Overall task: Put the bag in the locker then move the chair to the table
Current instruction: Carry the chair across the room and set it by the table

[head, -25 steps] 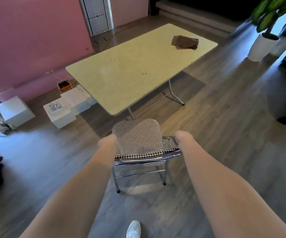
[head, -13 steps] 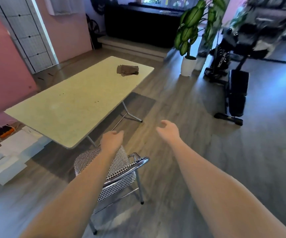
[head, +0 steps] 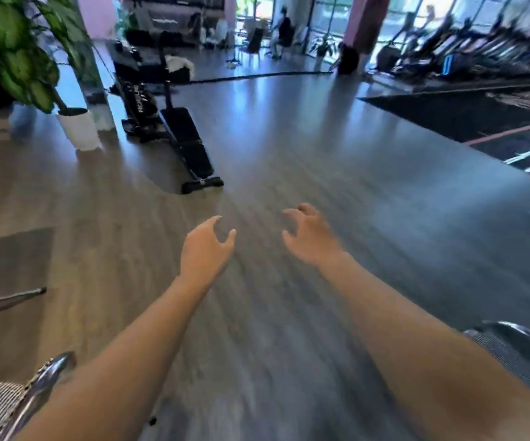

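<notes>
Only a corner of the houndstooth chair with its chrome frame shows, at the bottom left under my left forearm. My left hand and my right hand hang over bare wooden floor in the middle of the view, both empty with fingers spread and curled. Neither hand touches the chair. A metal leg of the table pokes in at the left edge; the table top is out of view. No bag or locker is visible.
A black exercise bench stands on the floor ahead left, next to a potted plant in a white pot. A second chair-like grey seat sits at the right edge. Dark mats and gym machines lie far right.
Both hands have let go of the chair back. The view has swung right, away from the table, so the chair now sits at the bottom left corner.
</notes>
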The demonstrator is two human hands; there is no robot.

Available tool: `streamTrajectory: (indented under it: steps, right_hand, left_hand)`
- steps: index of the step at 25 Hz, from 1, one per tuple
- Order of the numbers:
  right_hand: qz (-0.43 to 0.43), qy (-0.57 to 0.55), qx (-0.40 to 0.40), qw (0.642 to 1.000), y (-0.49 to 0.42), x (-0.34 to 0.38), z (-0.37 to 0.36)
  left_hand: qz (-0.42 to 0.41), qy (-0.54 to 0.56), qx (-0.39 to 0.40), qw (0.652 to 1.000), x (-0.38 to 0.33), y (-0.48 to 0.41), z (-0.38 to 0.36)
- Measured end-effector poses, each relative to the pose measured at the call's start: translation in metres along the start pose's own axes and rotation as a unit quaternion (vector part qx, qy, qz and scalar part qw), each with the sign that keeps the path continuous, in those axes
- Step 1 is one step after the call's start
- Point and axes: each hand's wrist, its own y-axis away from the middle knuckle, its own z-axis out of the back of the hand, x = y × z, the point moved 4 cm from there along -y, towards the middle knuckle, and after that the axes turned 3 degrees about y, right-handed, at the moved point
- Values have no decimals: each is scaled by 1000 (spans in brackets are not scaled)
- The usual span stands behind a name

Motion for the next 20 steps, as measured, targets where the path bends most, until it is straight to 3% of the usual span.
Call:
streamTrajectory:
  steps: [4,9,12,14,17,20]
  right_hand:
    - [-155,-2,-71,985,57,-151,74]
    - [-264,-18,-111,958,149,-334,150]
    - [-341,-28,-129,931,214,-444,188]
    - [-405,-41,-152,900,258,-505,206]
    - [-512,-124,-227,819,310,-566,217]
    - [-622,-267,-314,666,352,-613,209]
  left_hand:
    - [-63,33,100,992,-116,40,-108]
    - [-129,51,232,963,-260,131,-249]
    - [-164,51,298,939,-348,200,-336]
    - [-141,63,364,919,-392,241,-388]
    - [-18,125,447,886,-424,282,-453]
    - [176,188,486,835,-431,310,-512]
